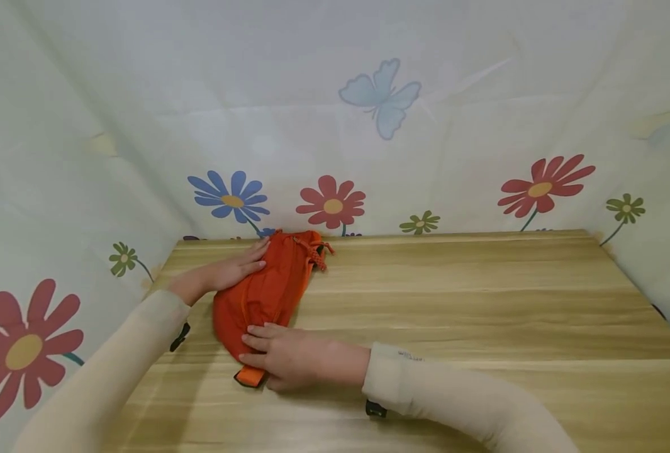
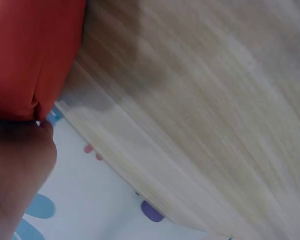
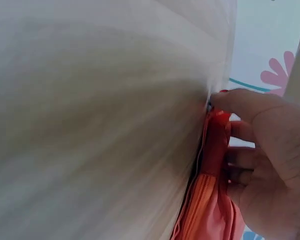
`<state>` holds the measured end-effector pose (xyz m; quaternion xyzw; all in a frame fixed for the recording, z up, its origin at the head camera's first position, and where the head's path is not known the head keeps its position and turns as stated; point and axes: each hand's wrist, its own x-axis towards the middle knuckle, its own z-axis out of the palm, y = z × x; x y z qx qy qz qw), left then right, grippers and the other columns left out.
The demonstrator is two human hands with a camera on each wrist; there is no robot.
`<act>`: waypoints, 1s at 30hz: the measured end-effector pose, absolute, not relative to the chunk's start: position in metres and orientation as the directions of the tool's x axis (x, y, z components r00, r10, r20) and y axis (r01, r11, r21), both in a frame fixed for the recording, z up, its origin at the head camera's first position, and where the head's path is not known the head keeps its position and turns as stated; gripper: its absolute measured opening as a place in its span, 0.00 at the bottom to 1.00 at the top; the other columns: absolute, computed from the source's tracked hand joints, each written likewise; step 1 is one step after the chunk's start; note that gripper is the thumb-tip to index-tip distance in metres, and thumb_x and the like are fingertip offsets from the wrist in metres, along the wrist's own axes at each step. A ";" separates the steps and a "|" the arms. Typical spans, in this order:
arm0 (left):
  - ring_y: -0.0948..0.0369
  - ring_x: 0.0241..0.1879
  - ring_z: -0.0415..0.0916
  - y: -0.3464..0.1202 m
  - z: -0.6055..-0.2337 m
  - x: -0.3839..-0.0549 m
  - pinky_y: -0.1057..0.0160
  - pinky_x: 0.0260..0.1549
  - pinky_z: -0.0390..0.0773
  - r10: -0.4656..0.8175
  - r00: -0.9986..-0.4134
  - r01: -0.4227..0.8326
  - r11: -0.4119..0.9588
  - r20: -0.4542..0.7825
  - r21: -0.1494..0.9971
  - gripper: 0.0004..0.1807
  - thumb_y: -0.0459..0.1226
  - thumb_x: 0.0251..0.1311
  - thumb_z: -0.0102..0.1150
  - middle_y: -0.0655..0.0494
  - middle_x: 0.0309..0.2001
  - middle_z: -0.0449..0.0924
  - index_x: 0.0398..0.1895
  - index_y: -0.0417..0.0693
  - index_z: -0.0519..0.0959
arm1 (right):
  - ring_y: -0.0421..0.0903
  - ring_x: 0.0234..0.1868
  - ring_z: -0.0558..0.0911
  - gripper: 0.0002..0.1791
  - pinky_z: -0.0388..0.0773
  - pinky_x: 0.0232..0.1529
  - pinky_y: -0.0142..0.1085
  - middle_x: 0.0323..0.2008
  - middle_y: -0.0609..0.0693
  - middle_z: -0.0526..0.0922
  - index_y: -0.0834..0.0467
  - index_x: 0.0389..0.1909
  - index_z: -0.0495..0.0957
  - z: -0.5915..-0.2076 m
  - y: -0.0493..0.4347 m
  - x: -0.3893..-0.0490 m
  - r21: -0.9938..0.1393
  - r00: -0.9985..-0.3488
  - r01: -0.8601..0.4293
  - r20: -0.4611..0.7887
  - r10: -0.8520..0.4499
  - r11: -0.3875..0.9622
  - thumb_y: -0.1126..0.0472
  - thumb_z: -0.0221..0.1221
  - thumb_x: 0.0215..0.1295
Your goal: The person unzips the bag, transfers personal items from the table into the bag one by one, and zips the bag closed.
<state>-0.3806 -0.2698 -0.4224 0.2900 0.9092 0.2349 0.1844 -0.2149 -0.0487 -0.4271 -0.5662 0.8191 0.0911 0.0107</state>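
A red-orange waist bag [image 1: 272, 283] lies slantwise on the wooden table, towards its left side. Zips run along it, and corded zip pulls [image 1: 316, 253] hang at its far end. An orange strap end with a dark buckle [image 1: 250, 376] sticks out at the near end. My left hand [image 1: 235, 269] rests on the bag's upper left side, fingers extended. On its near right end lies my right hand [image 1: 292, 355], fingers spread over the cloth and thumb low beside the strap. In the right wrist view that thumb [image 3: 240, 102] is close to the bag's edge.
The wood-grained table [image 1: 453, 302] extends to the right of the bag. A white cloth backdrop [image 1: 289, 82] printed with flowers and a butterfly stands along the table's back and sides. Dark pieces show under both sleeve cuffs.
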 end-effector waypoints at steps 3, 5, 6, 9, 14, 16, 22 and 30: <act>0.38 0.79 0.30 -0.271 -0.421 -0.381 0.34 0.74 0.38 0.641 -0.760 0.551 0.723 -0.106 0.417 0.39 0.50 0.81 0.36 0.41 0.82 0.32 0.83 0.42 0.36 | 0.46 0.78 0.59 0.30 0.51 0.77 0.33 0.76 0.47 0.65 0.47 0.75 0.67 -0.418 -0.042 -0.221 0.060 -0.336 -0.942 -0.108 -0.936 0.331 0.44 0.53 0.77; 0.37 0.79 0.32 -0.276 -0.419 -0.383 0.34 0.74 0.39 0.693 -0.720 0.649 0.690 -0.034 0.321 0.38 0.48 0.81 0.38 0.42 0.82 0.36 0.83 0.42 0.40 | 0.45 0.75 0.64 0.27 0.54 0.76 0.31 0.72 0.46 0.70 0.49 0.72 0.72 -0.412 -0.040 -0.225 0.028 -0.325 -0.946 -0.030 -0.945 0.324 0.46 0.53 0.77; 0.37 0.79 0.34 -0.279 -0.419 -0.385 0.34 0.74 0.39 0.728 -0.686 0.698 0.658 -0.003 0.283 0.36 0.45 0.81 0.40 0.41 0.82 0.39 0.82 0.41 0.42 | 0.45 0.74 0.66 0.25 0.55 0.75 0.31 0.71 0.47 0.72 0.50 0.71 0.74 -0.411 -0.040 -0.227 0.040 -0.314 -0.948 0.023 -0.949 0.315 0.47 0.52 0.78; 0.38 0.79 0.39 -0.292 -0.419 -0.390 0.36 0.74 0.42 0.811 -0.581 0.804 0.560 0.067 0.199 0.33 0.39 0.79 0.43 0.42 0.81 0.46 0.81 0.40 0.51 | 0.47 0.73 0.68 0.26 0.55 0.76 0.33 0.70 0.49 0.73 0.53 0.71 0.73 -0.409 -0.043 -0.231 0.122 -0.322 -0.932 0.161 -0.933 0.343 0.48 0.52 0.77; 0.40 0.79 0.42 -0.300 -0.424 -0.396 0.37 0.75 0.45 0.840 -0.540 0.835 0.527 0.050 0.161 0.32 0.42 0.79 0.42 0.46 0.81 0.48 0.82 0.48 0.53 | 0.55 0.80 0.52 0.40 0.47 0.79 0.43 0.80 0.56 0.55 0.54 0.80 0.57 -0.419 -0.052 -0.231 0.177 -0.491 -0.844 0.120 -0.863 0.505 0.37 0.49 0.76; 0.42 0.80 0.41 -0.300 -0.427 -0.395 0.36 0.74 0.45 0.828 -0.561 0.817 0.551 0.012 0.170 0.32 0.46 0.79 0.41 0.50 0.82 0.46 0.83 0.53 0.51 | 0.56 0.81 0.46 0.43 0.45 0.80 0.45 0.81 0.56 0.48 0.53 0.82 0.51 -0.425 -0.056 -0.230 0.141 -0.550 -0.821 0.066 -0.833 0.553 0.33 0.46 0.75; 0.44 0.80 0.40 -0.293 -0.430 -0.391 0.36 0.74 0.46 0.811 -0.585 0.794 0.578 -0.018 0.189 0.32 0.46 0.80 0.39 0.52 0.82 0.45 0.83 0.56 0.51 | 0.53 0.82 0.44 0.46 0.44 0.80 0.43 0.82 0.54 0.43 0.52 0.82 0.48 -0.435 -0.056 -0.230 0.125 -0.602 -0.793 -0.006 -0.799 0.596 0.30 0.43 0.74; 0.45 0.80 0.40 -0.275 -0.429 -0.363 0.39 0.74 0.51 0.771 -0.636 0.759 0.629 -0.014 0.169 0.32 0.46 0.81 0.37 0.50 0.82 0.44 0.83 0.50 0.49 | 0.54 0.82 0.43 0.45 0.43 0.80 0.43 0.82 0.56 0.44 0.56 0.82 0.50 -0.434 -0.014 -0.237 0.132 -0.460 -0.882 -0.038 -0.887 0.452 0.32 0.45 0.75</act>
